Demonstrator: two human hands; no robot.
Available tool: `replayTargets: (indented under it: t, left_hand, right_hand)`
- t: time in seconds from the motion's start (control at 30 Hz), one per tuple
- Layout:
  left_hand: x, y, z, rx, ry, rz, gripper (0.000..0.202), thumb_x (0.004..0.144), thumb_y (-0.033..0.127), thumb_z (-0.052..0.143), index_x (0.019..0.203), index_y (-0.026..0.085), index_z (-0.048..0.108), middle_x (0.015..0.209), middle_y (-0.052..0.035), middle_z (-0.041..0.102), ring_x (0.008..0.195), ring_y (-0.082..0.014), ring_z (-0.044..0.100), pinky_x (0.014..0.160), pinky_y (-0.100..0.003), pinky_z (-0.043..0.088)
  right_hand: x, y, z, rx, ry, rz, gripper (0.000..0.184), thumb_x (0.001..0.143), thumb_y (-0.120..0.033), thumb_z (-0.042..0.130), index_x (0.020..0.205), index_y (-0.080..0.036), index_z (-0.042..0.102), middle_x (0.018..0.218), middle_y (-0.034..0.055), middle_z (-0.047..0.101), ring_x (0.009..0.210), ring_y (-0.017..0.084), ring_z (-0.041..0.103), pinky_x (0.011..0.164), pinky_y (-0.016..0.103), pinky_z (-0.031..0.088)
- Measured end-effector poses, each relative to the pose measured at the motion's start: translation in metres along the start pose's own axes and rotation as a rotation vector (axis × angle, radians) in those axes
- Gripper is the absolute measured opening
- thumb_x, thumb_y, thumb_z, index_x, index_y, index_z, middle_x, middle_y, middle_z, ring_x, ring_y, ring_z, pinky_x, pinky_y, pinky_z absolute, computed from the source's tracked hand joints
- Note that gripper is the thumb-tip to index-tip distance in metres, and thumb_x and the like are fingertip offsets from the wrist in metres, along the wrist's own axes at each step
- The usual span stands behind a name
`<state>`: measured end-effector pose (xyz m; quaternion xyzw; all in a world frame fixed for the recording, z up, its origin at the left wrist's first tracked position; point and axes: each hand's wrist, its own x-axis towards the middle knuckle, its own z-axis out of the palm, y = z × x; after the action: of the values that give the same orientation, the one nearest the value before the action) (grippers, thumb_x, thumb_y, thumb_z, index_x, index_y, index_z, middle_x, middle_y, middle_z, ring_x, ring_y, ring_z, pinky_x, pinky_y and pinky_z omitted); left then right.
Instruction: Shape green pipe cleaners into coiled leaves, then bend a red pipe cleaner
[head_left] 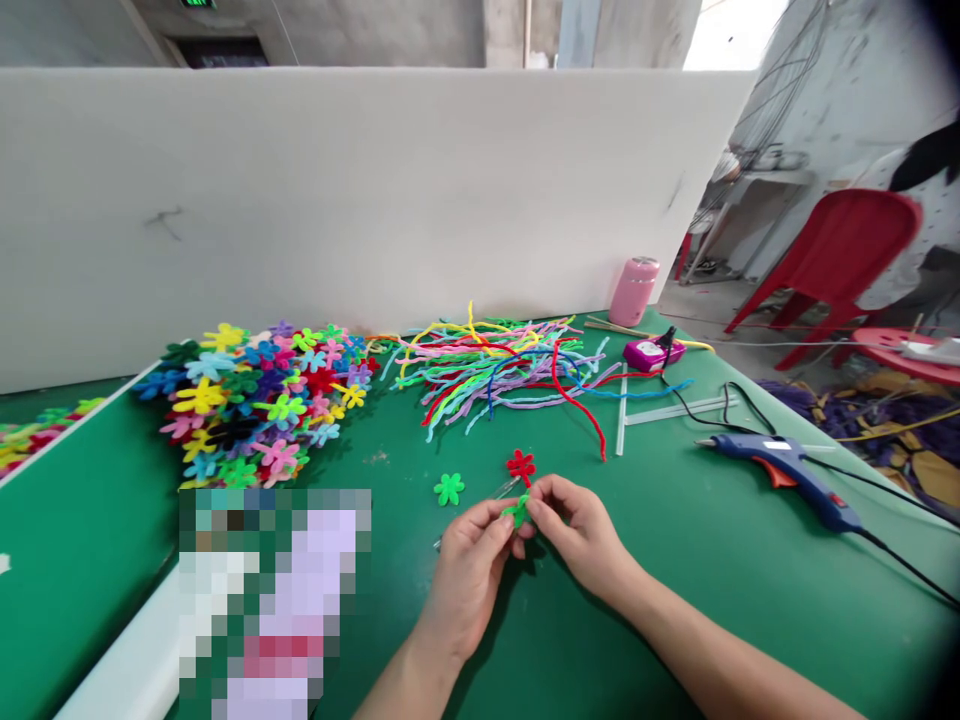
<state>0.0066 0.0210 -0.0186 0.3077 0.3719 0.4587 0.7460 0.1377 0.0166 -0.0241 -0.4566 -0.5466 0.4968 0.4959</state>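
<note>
My left hand (471, 570) and my right hand (577, 530) meet over the green table (675, 560), both pinching a small green pipe-cleaner piece (517, 511) between their fingertips. A thin clear stick (501, 490) lies just beyond my fingers. A red pipe-cleaner flower (520, 465) lies just past my hands, and a green flower (449, 488) lies to its left.
A heap of coloured flowers (255, 400) sits at the back left; loose pipe cleaners (495, 375) spread at the back centre. A blue glue gun (787, 475) with black cord lies right. Glue sticks (679, 410), a pink device (654, 352), a pink bottle (634, 290), white board behind, red chair (840, 250).
</note>
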Motion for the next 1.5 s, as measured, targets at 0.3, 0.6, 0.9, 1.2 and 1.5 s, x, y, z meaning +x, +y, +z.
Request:
replayTargets:
  t: [0.3, 0.6, 0.9, 1.2, 1.5]
  left_hand:
    - [-0.0059, -0.0027, -0.0017, 0.651, 0.103, 0.333, 0.023, 0.072, 0.023, 0.062, 0.095, 0.019, 0.065, 0.087, -0.0061, 0.066, 0.074, -0.0181, 0.056, 0.069, -0.027, 0.043]
    - [-0.0036, 0.0032, -0.0042, 0.817, 0.114, 0.449, 0.008, 0.071, 0.023, 0.061, 0.076, 0.019, 0.067, 0.069, -0.002, 0.059, 0.064, -0.0161, 0.052, 0.062, -0.024, 0.04]
    - [-0.0031, 0.0019, -0.0026, 0.481, 0.077, 0.132, 0.016, 0.071, 0.031, 0.063, 0.071, 0.015, 0.062, 0.058, 0.0029, 0.048, 0.055, -0.0096, 0.039, 0.051, -0.019, 0.032]
    - [-0.0007, -0.0004, -0.0036, 0.25, 0.083, 0.057, 0.013, 0.069, 0.026, 0.067, 0.076, 0.016, 0.064, 0.066, 0.0019, 0.053, 0.06, -0.0094, 0.044, 0.057, -0.02, 0.035]
    - [-0.0016, 0.0019, -0.0009, 0.029, -0.05, -0.038, 0.012, 0.076, 0.022, 0.06, 0.069, 0.013, 0.06, 0.06, 0.0024, 0.051, 0.053, -0.0065, 0.041, 0.052, -0.019, 0.034]
  right_hand:
    - [0.0017, 0.0026, -0.0008, -0.057, 0.058, 0.012, 0.02, 0.079, -0.032, 0.052, 0.067, -0.017, 0.049, 0.057, -0.0031, 0.048, 0.053, 0.009, 0.044, 0.05, 0.021, 0.035]
    - [0.0028, 0.0013, -0.0029, 0.0, 0.061, 0.016, 0.021, 0.081, -0.035, 0.05, 0.071, -0.016, 0.05, 0.06, -0.0033, 0.042, 0.055, 0.009, 0.037, 0.052, 0.021, 0.031]
    - [0.0044, 0.0015, -0.0049, -0.004, -0.043, 0.065, 0.028, 0.08, -0.04, 0.049, 0.064, -0.017, 0.045, 0.056, -0.0051, 0.035, 0.052, 0.009, 0.03, 0.047, 0.021, 0.026]
    - [0.0057, 0.0, -0.0036, 0.1, -0.081, 0.213, 0.039, 0.076, -0.052, 0.05, 0.061, -0.017, 0.043, 0.051, -0.0072, 0.031, 0.047, 0.007, 0.025, 0.045, 0.021, 0.021]
    - [0.0027, -0.002, -0.0047, -0.007, -0.095, 0.073, 0.032, 0.082, -0.044, 0.047, 0.064, -0.017, 0.044, 0.056, -0.0042, 0.041, 0.053, 0.009, 0.037, 0.05, 0.021, 0.032]
